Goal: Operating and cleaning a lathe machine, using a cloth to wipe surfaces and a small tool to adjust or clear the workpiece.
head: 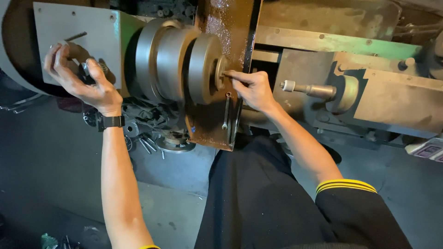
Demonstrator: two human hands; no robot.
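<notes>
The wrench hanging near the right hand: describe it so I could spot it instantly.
Find the big round metal chuck at the picture's centre. Just right of its face, below the right hand, a slim wrench hangs upright against the rusty brown plate. Unlike the loose tools lower left, it stands alone and vertical.

Head view, steeply down, close over lathe (pixel 184 60)

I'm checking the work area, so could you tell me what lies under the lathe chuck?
Under the lathe chuck lie loose bolts and round metal parts. The chuck and rusty plate hide the rest.
</notes>
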